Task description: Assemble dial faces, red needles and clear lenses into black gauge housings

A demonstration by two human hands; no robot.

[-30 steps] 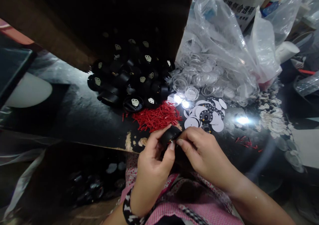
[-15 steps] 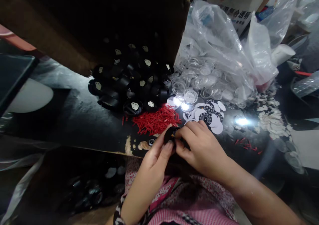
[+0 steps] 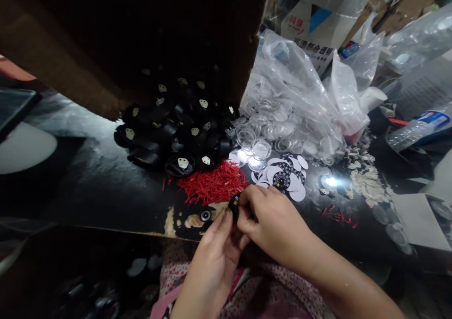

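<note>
My left hand (image 3: 215, 253) and my right hand (image 3: 271, 222) meet at the near edge of the black table (image 3: 106, 187). Both pinch a small round black housing (image 3: 234, 203) held between them. My right fingers curl over its top and hide most of it. Just beyond lies a heap of thin red pointers (image 3: 212, 186). To the right of that heap lie white and black printed dial discs (image 3: 286, 180). A pile of black round housings (image 3: 176, 130) spills from a dark cardboard box (image 3: 141, 41) behind the red heap.
A clear plastic bag of transparent round lenses (image 3: 289, 116) lies open at the back right. White scraps (image 3: 367, 177) litter the right of the table. A plastic bottle (image 3: 416, 128) lies far right. Cardboard boxes (image 3: 318, 22) stand behind.
Both hands have moved forward from my lap onto the table edge with the black housing. My right fingers now cover it. The view has tilted upward.
</note>
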